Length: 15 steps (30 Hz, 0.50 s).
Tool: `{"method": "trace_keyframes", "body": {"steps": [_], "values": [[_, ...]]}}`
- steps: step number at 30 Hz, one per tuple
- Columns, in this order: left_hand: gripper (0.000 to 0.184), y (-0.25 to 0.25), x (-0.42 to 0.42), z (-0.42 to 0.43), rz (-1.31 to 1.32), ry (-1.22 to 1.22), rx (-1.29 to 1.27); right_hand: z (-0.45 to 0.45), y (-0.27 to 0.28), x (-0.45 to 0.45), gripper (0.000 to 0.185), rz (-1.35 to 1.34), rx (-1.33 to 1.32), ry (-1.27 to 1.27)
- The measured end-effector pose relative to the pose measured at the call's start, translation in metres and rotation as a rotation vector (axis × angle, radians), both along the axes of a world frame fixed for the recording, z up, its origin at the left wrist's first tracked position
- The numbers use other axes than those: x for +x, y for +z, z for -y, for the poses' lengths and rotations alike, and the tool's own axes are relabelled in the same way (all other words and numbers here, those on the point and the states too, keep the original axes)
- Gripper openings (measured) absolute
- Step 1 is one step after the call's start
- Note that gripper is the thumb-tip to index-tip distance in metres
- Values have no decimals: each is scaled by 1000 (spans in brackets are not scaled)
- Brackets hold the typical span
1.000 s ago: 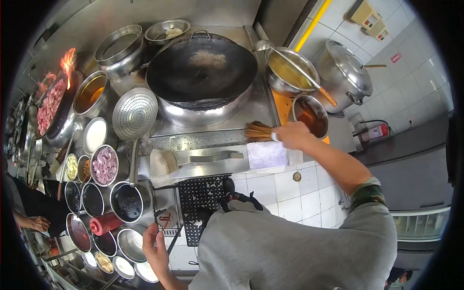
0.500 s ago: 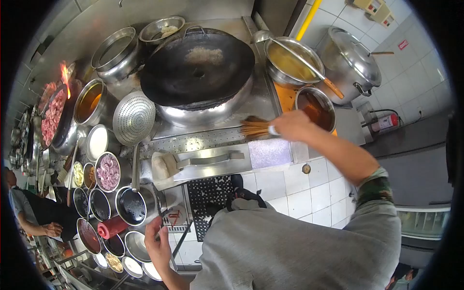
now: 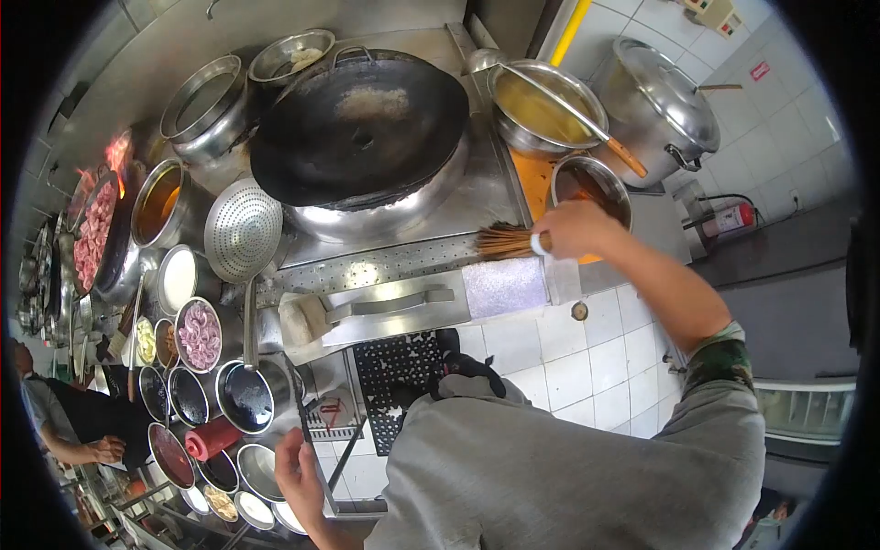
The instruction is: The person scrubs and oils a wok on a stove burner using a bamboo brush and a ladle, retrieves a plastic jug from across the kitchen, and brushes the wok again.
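Note:
My right hand [image 3: 576, 227] is closed around the pale-banded handle of a bamboo wok brush [image 3: 503, 240]. The brush's bristles point left, above the perforated metal front strip of the stove. Behind the brush, up and to the left, a black wok [image 3: 362, 128] sits on a burner with a pale patch on its inside. A steel pot of dark reddish liquid [image 3: 605, 183] lies just beyond my right hand and is partly covered by it. My left hand [image 3: 300, 477] holds nothing, its fingers apart, near a steel bowl [image 3: 260, 469] at lower left.
A perforated skimmer [image 3: 244, 229] rests at the left over a pot of dark liquid [image 3: 245, 398]. A ladle [image 3: 587, 119] lies across a basin of yellowish liquid [image 3: 522, 128]. Flames [image 3: 118, 151] rise by a pan of meat [image 3: 94, 236]. Another person [image 3: 78, 417] stands at far left.
My right hand and the brush have shifted slightly right, toward the pot of reddish liquid. My left hand stays nearly in place. The whole view has shifted a little.

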<state>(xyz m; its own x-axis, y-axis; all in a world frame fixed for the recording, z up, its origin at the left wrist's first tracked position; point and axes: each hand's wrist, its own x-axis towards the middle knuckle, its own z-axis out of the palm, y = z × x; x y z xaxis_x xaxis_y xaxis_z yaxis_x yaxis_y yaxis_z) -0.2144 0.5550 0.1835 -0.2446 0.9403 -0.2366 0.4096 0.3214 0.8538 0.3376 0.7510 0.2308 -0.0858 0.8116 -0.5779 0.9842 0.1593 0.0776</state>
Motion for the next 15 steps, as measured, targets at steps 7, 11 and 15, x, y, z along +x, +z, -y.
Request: {"method": "trace_keyframes", "body": {"steps": [7,11,15], "values": [[30,-1,12,-24,-38,-216,63,-70,-13,1,30,117,194,-109],[29,5,13,-20,-39,-177,99,-33,-10,-13,29,136,55,-100],[27,-18,3,7,64,-36,72,-30,24,-9,25,138,-162,106]]}}
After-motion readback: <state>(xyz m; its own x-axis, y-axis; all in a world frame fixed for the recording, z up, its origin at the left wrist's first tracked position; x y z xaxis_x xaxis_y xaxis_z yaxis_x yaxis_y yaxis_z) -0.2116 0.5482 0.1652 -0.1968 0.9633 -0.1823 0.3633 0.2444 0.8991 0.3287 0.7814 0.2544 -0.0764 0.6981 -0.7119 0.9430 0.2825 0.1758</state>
